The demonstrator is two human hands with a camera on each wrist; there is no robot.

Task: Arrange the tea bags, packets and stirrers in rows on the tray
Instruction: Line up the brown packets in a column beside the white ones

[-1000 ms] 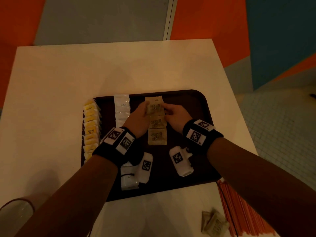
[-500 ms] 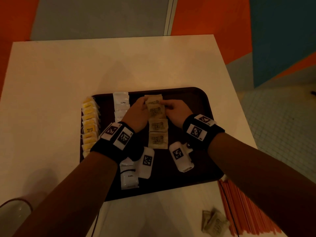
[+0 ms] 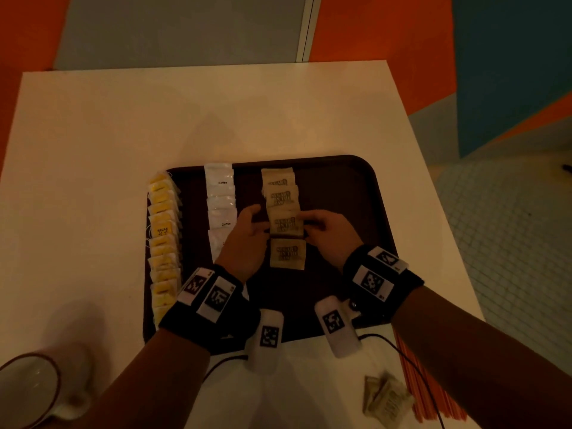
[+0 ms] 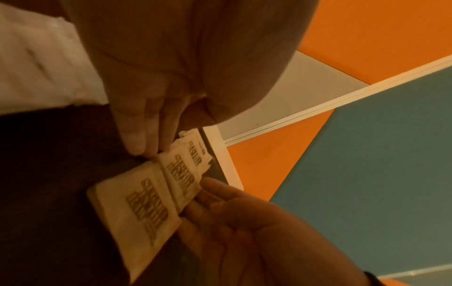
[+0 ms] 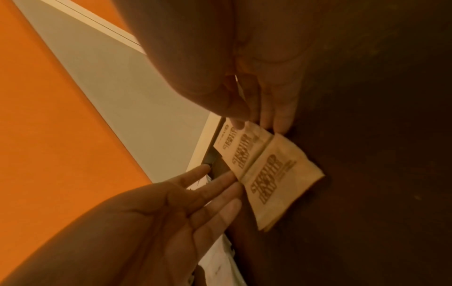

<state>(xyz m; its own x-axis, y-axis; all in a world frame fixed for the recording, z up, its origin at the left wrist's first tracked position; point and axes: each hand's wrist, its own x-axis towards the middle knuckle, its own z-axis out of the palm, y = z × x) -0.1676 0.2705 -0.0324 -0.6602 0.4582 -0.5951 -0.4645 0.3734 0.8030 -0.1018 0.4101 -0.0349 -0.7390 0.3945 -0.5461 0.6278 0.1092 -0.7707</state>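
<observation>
On dark tray point(image 3: 365, 193), white packets point(image 3: 220, 193) marked "Coffee", yellow tea bags point(image 3: 163, 230) marked "RELAX", brown packets point(image 3: 283, 218) with blurred print squared between straight fingertips of left hand point(image 3: 244, 239) and right hand point(image 3: 328, 233); bare tray rightward.

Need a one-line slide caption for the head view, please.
Both hands, left hand and right hand, straighten a row of brown paper sugar packets on a dark brown plastic tray.

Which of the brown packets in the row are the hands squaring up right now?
The third brown packet from the far end: the left hand and right hand touch its sides. The nearest packet lies untouched.
</observation>
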